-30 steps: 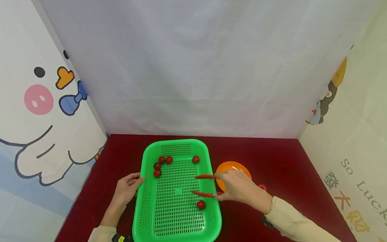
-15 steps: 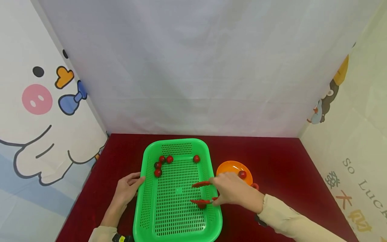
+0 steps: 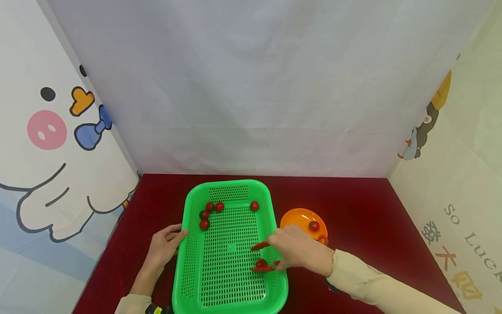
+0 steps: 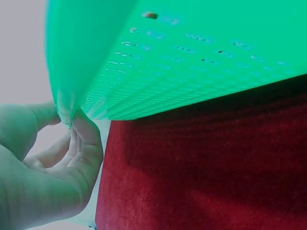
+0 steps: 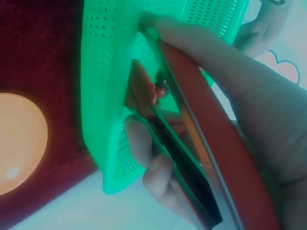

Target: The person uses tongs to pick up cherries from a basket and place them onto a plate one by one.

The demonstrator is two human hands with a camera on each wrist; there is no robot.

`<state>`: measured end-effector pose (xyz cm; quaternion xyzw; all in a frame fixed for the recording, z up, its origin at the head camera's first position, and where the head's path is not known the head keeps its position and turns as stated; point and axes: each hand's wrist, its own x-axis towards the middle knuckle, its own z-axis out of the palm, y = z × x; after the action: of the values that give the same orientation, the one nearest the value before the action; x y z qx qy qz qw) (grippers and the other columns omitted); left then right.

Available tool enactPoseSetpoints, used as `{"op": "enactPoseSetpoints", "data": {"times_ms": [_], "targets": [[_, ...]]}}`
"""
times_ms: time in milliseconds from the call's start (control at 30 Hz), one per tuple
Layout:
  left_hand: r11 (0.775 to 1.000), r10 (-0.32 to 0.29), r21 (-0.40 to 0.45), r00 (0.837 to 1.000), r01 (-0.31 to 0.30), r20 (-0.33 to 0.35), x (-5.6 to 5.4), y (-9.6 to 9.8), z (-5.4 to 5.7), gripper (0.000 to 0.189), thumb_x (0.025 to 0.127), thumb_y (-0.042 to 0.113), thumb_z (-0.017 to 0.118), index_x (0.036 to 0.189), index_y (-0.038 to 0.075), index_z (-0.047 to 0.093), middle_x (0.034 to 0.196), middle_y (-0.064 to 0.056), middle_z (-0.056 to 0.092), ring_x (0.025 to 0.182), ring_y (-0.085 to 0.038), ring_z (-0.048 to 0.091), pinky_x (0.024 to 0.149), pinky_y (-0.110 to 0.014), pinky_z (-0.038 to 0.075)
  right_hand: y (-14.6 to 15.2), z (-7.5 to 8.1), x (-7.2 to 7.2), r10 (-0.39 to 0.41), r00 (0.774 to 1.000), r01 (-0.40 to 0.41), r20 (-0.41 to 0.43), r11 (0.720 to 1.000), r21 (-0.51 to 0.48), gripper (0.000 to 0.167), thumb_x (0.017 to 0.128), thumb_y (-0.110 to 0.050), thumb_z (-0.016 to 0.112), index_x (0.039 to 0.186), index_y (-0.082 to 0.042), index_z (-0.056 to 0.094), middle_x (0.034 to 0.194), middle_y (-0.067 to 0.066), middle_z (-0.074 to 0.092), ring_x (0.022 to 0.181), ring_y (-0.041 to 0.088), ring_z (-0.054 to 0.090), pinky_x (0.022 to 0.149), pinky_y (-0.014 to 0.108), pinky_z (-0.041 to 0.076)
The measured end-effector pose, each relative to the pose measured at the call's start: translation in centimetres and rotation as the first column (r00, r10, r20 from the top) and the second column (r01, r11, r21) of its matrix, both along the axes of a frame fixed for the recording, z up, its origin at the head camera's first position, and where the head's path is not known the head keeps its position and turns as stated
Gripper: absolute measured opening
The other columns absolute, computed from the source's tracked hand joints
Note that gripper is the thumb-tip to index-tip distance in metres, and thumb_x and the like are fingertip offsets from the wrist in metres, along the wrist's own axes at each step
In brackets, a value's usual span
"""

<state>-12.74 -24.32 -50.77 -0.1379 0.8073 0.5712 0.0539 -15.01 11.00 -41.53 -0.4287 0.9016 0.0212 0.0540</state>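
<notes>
My right hand [image 3: 300,248] grips a pair of red tongs [image 5: 218,139], whose two arms are spread apart inside a green perforated basket [image 3: 179,266]. Between the tong tips, close to the lower one, lies a small red ball like a cherry tomato [image 3: 261,263]. My left hand [image 3: 164,244] pinches the basket's left rim between thumb and fingers, as the left wrist view shows. Several more cherry-tomato-like balls [image 3: 204,224] sit in the basket's far left part, and a single ball [image 3: 254,206] lies at its far right.
An orange plate [image 3: 292,216] stands right of the basket with one red ball [image 3: 314,226] on it; my right hand partly covers it. Dark red cloth [image 3: 353,209] covers the table. A pale curtain [image 3: 251,109] hangs behind, with printed sheets on both sides.
My right hand has moved nearer and a little left with the tongs, whose tips now straddle the near ball. The ball on the plate has come into sight. My left hand stays put.
</notes>
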Motion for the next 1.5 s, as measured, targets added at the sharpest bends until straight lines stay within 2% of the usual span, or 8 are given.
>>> {"op": "enactPoseSetpoints", "data": {"times_ms": [100,300,533,733,867,1167,1367,1500], "targets": [[1.0,0.004,0.005,1.0,-0.004,0.001,0.0,0.0,0.0,0.052,0.105,0.029,0.063,0.144,-0.004,0.054,0.12,-0.022,0.069,0.084,-0.013,0.068,0.069,-0.029,0.057,-0.6,0.1,0.2,0.003,1.0,-0.003,-0.003,0.999,0.049,0.05,0.065,-0.039,0.098,0.067,-0.017,0.053,0.061,-0.007,0.041,0.051,0.008,0.029,0.046,0.02,0.03],[1.0,-0.009,0.001,1.0,0.009,-0.007,-0.1,0.1,0.0,0.055,0.105,0.03,0.063,0.145,-0.005,0.052,0.12,-0.023,0.069,0.085,-0.013,0.068,0.069,-0.03,0.056,-1.6,-0.1,0.9,0.05,0.997,-0.038,-0.066,0.985,0.169,0.046,0.063,-0.043,0.099,0.071,-0.019,0.061,0.063,-0.008,0.047,0.054,0.009,0.041,0.048,0.019,0.038],[1.0,-0.008,0.006,1.0,0.008,-0.004,-0.1,0.1,0.0,0.055,0.105,0.03,0.064,0.145,-0.005,0.052,0.119,-0.022,0.07,0.085,-0.012,0.068,0.069,-0.03,0.056,-2.1,-0.1,1.3,0.067,0.991,-0.047,-0.116,0.985,0.167,0.05,0.056,-0.042,0.102,0.064,-0.02,0.058,0.058,-0.009,0.042,0.051,0.01,0.037,0.046,0.019,0.037],[1.0,-0.001,0.007,1.0,0.001,0.002,-0.2,0.2,0.1,0.055,0.105,0.031,0.064,0.145,-0.005,0.052,0.119,-0.021,0.07,0.082,-0.011,0.067,0.067,-0.029,0.055,-2.3,-0.3,1.4,0.109,0.975,-0.067,-0.191,0.974,0.215,0.046,0.058,-0.038,0.101,0.063,-0.02,0.059,0.059,-0.008,0.047,0.049,0.009,0.039,0.044,0.019,0.039],[1.0,-0.002,0.009,1.0,0.002,0.004,-0.2,0.1,0.0,0.055,0.105,0.031,0.064,0.145,-0.005,0.052,0.118,-0.021,0.07,0.082,-0.012,0.067,0.068,-0.03,0.056,-2.3,-0.4,1.5,0.117,0.972,-0.068,-0.201,0.969,0.237,0.045,0.06,-0.04,0.1,0.065,-0.02,0.06,0.061,-0.007,0.049,0.05,0.009,0.04,0.045,0.019,0.04],[1.0,0.0,0.015,1.0,0.0,0.006,-0.1,0.1,-0.1,0.054,0.105,0.029,0.063,0.145,-0.005,0.052,0.119,-0.022,0.07,0.084,-0.012,0.068,0.068,-0.03,0.057,-2.0,-0.6,1.5,0.144,0.96,-0.099,-0.242,0.977,0.189,0.05,0.062,-0.037,0.098,0.059,-0.021,0.051,0.057,-0.008,0.041,0.048,0.007,0.034,0.043,0.017,0.032],[1.0,0.008,0.01,1.0,-0.008,0.011,0.0,0.1,-0.1,0.052,0.106,0.029,0.063,0.145,-0.003,0.053,0.121,-0.022,0.07,0.086,-0.013,0.068,0.07,-0.03,0.057,-1.6,-0.6,1.3,0.066,0.989,-0.05,-0.133,0.992,0.116,0.052,0.066,-0.028,0.098,0.059,-0.019,0.047,0.057,-0.009,0.031,0.048,0.007,0.026,0.043,0.018,0.026],[1.0,0.008,0.013,1.0,-0.008,0.013,0.0,0.1,-0.1,0.053,0.105,0.03,0.063,0.146,-0.003,0.053,0.121,-0.021,0.07,0.086,-0.013,0.069,0.07,-0.03,0.058,-1.1,-0.6,1.3,0.054,0.991,-0.042,-0.124,0.994,0.097,0.049,0.067,-0.032,0.098,0.062,-0.019,0.051,0.059,-0.009,0.036,0.049,0.007,0.029,0.045,0.017,0.03]]}}
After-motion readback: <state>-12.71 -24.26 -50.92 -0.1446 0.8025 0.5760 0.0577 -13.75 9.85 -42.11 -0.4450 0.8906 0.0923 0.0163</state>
